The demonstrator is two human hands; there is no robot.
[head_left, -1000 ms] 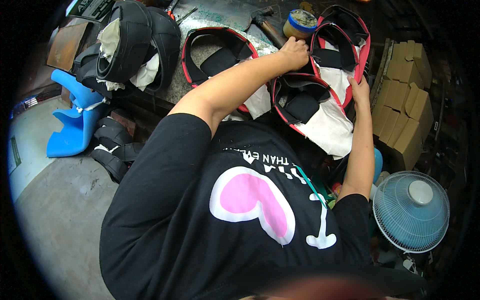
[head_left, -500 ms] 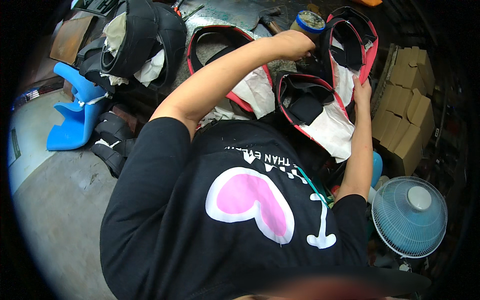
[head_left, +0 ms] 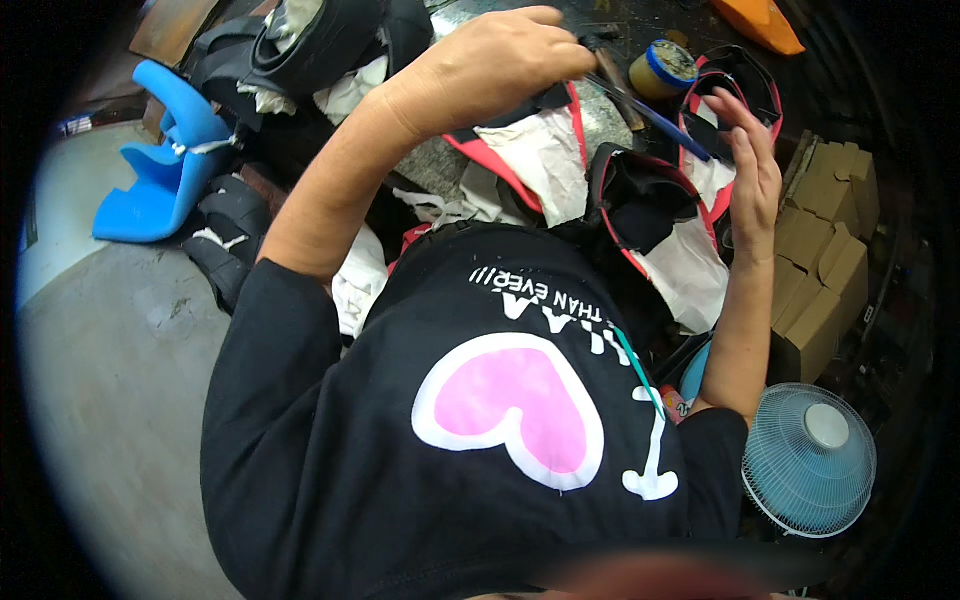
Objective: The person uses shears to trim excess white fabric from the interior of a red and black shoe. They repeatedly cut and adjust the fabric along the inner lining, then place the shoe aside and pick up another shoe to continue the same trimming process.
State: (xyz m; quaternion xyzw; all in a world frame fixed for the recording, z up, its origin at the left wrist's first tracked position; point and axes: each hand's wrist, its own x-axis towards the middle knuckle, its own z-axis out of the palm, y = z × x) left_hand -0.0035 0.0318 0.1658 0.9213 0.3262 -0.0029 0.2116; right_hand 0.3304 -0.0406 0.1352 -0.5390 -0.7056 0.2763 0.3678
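My left hand [head_left: 510, 68] is raised over the work surface, its fingers partly bent. From beneath its fingertips a thin blue stick [head_left: 668, 128] slants to the right; it seems pinched there, though the grip is partly hidden. My right hand [head_left: 750, 185] is lifted with fingers spread and nothing in it. Close to it lies a black piece with red edging [head_left: 715, 175] and white lining. A similar black piece [head_left: 640, 215] with a white flap [head_left: 690, 275] sits nearer me. A third red-edged piece [head_left: 535, 150] lies below my left forearm.
A blue-rimmed jar [head_left: 663, 68] stands beyond my hands, beside a wooden-handled hammer [head_left: 622, 95]. Rolled black padding [head_left: 320, 45] and a blue curved plastic form [head_left: 165, 170] are at left. Cardboard boxes [head_left: 825, 240] and a fan [head_left: 812, 455] stand at right; an orange object [head_left: 762, 25] lies far off.
My left hand has drawn back from beside the jar, and the blue stick now shows. My right hand has let go of the red-edged piece and opened. The view has shifted.
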